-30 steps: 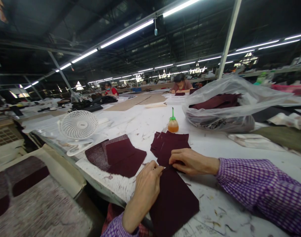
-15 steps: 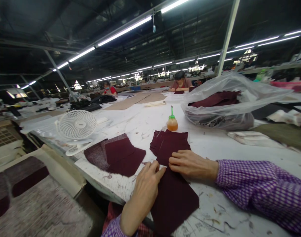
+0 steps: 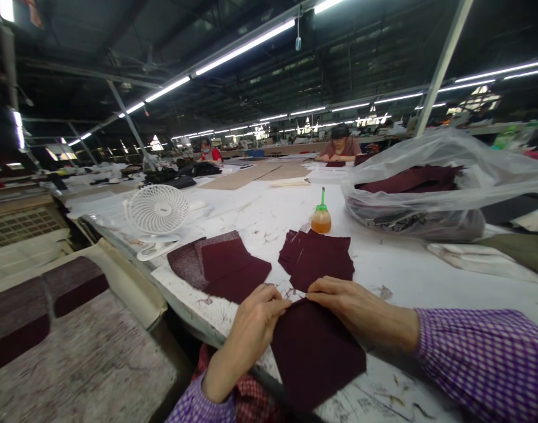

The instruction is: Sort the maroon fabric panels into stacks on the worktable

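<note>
Cloth [image 3: 319, 358], dark maroon with angled corners, lies on the white table [image 3: 251, 205] close to its near edge, directly in front of the person. Left hand [image 3: 255, 320] has its thumb and forefinger drawn together on the far edge of the cloth, the other fingers curled behind. Right hand [image 3: 354, 305] keeps its fingers side by side, nearly straight, with the tips on that same edge, just beside the left fingertips; its thumb is hidden, so whether it grips cannot be told. Just beyond the hands sits a fanned stack [image 3: 324, 258] of maroon pieces, and left of it more maroon pieces [image 3: 227, 264] overlap. Behind the stack stands a bottle [image 3: 321, 220] with a green spout and amber liquid. A white fan [image 3: 158, 208] stands at left, a clear plastic bag [image 3: 414, 226] holding maroon fabric [image 3: 414, 179] at right. Farther off, a co-worker [image 3: 343, 150] leans over the table.
</note>
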Action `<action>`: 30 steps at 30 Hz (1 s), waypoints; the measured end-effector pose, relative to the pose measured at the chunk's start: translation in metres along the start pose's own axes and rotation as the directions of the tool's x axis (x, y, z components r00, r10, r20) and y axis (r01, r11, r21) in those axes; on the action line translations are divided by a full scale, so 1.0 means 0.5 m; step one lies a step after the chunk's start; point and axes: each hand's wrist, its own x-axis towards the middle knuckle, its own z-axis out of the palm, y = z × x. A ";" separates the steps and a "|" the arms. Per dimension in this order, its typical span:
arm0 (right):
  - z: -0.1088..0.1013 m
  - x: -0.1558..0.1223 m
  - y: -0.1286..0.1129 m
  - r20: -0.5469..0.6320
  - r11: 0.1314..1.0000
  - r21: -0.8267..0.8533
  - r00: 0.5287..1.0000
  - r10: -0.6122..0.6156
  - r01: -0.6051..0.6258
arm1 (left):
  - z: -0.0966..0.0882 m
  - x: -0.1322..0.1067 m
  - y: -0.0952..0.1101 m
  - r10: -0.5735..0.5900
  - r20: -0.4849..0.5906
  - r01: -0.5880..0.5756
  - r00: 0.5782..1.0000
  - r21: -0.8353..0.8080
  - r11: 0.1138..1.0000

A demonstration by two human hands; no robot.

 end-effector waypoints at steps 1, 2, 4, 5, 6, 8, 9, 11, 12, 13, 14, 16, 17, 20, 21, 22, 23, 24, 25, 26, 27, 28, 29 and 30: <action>-0.001 0.001 0.000 0.012 1.000 0.001 1.000 0.000 0.000 | -0.008 -0.010 -0.010 -0.020 -0.023 0.019 1.000 -0.047 0.999; -0.003 0.002 0.001 0.027 1.000 -0.004 1.000 -0.003 0.003 | -0.014 -0.019 -0.019 -0.042 -0.047 0.038 0.998 -0.079 0.996; -0.007 0.005 0.001 0.059 0.999 -0.036 0.998 -0.012 0.015 | -0.022 -0.035 -0.032 -0.057 -0.080 0.049 0.995 -0.102 0.994; -0.008 0.007 -0.001 0.073 0.998 -0.063 0.997 -0.017 0.021 | -0.023 -0.041 -0.035 -0.048 -0.087 0.039 0.995 -0.097 0.995; -0.009 0.009 -0.003 0.090 0.995 -0.096 0.996 -0.021 0.030 | -0.024 -0.044 -0.036 -0.031 -0.095 0.023 0.995 -0.084 0.996; -0.008 0.013 -0.008 0.122 0.983 -0.179 0.992 -0.020 0.042 | -0.024 -0.048 -0.034 0.006 -0.107 -0.012 0.994 -0.051 0.999; -0.008 0.016 -0.012 0.136 0.974 -0.224 0.991 -0.016 0.046 | -0.024 -0.049 -0.032 0.017 -0.107 -0.021 0.994 -0.036 0.999; -0.006 0.022 -0.021 0.158 0.952 -0.302 0.987 -0.010 0.058 | -0.024 -0.049 -0.030 0.020 -0.102 -0.021 0.995 -0.012 1.000; -0.006 0.025 -0.025 0.163 0.940 -0.334 0.987 -0.011 0.065 | -0.024 -0.049 -0.030 0.017 -0.098 -0.017 0.995 -0.002 1.000; -0.006 0.028 -0.029 0.162 0.929 -0.363 0.987 -0.016 0.075 | -0.024 -0.049 -0.030 0.014 -0.093 -0.013 0.996 0.007 1.000; -0.006 0.032 -0.034 0.162 0.918 -0.387 0.987 -0.024 0.086 | -0.025 -0.049 -0.031 0.011 -0.086 -0.010 0.996 0.015 1.000; -0.006 0.041 -0.042 0.163 0.894 -0.435 0.986 -0.036 0.105 | -0.028 -0.049 -0.031 0.010 -0.072 -0.008 0.997 0.033 0.999; -0.007 0.046 -0.046 0.167 0.882 -0.457 0.985 -0.040 0.113 | -0.032 -0.049 -0.030 0.013 -0.059 -0.011 0.998 0.045 0.999; -0.006 0.059 -0.059 0.194 0.848 -0.509 0.979 -0.056 0.149 | -0.048 -0.056 -0.028 0.040 -0.003 -0.039 0.999 0.096 0.995; -0.005 0.063 -0.063 0.197 0.838 -0.521 0.978 -0.065 0.161 | -0.055 -0.060 -0.028 0.051 0.013 -0.052 0.999 0.110 0.993; -0.003 0.066 -0.065 0.195 0.832 -0.529 0.978 -0.074 0.169 | -0.062 -0.066 -0.029 0.060 0.025 -0.062 0.998 0.115 0.991; -0.002 0.069 -0.067 0.190 0.828 -0.533 0.978 -0.081 0.173 | -0.068 -0.073 -0.032 0.067 0.031 -0.070 0.997 0.109 0.992; -0.001 0.072 -0.067 0.185 0.830 -0.529 0.979 -0.087 0.174 | -0.073 -0.081 -0.035 0.073 0.026 -0.075 0.997 0.089 0.993; -0.001 0.075 -0.065 0.183 0.839 -0.517 0.979 -0.087 0.171 | -0.077 -0.088 -0.040 0.072 0.016 -0.073 0.997 0.054 0.996; -0.002 0.077 -0.061 0.186 0.854 -0.495 0.980 -0.075 0.160 | -0.080 -0.096 -0.045 0.059 0.000 -0.059 0.998 0.010 0.998; -0.004 0.080 -0.056 0.195 0.876 -0.462 0.980 -0.051 0.138 | -0.083 -0.101 -0.051 0.031 -0.021 -0.032 0.999 -0.036 0.999; -0.007 0.083 -0.049 0.205 0.903 -0.418 0.979 -0.014 0.101 | -0.085 -0.105 -0.058 -0.009 -0.049 0.006 0.999 -0.071 0.997; -0.011 0.087 -0.043 0.222 0.931 -0.361 0.975 0.030 0.054 | -0.087 -0.106 -0.065 -0.057 -0.080 0.050 0.995 -0.090 0.995; -0.016 0.091 -0.037 0.245 0.956 -0.292 0.967 0.073 0.002 | -0.089 -0.104 -0.073 -0.106 -0.115 0.096 0.988 -0.088 0.991</action>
